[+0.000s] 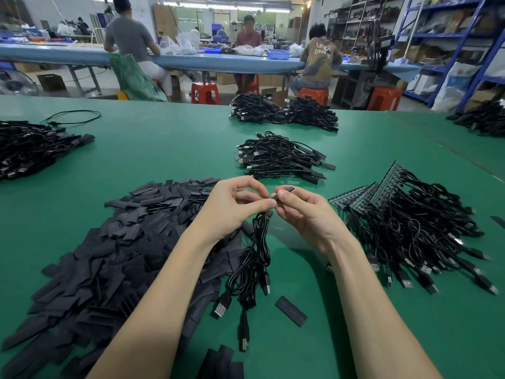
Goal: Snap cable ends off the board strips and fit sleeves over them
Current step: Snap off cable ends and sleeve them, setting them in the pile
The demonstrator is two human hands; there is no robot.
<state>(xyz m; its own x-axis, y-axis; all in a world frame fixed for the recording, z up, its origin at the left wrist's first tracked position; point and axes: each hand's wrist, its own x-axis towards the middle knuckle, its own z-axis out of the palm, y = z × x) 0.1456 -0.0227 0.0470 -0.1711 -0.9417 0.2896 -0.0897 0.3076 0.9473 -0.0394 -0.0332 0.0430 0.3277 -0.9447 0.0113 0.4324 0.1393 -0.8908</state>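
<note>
A green tabletop [153, 149] fills the frame, with workers seated at a blue bench along the top. At center, the left hand [232, 206] pinches a cable end between thumb and fingertips, its black cable [252, 266] hanging down to USB plugs on the tabletop. The right hand [303, 212] pinches a black sleeve [284, 193] touching that end. Loose sleeves [109, 258] heap at lower left; board strips [366, 192] with attached cables lie at right.
</note>
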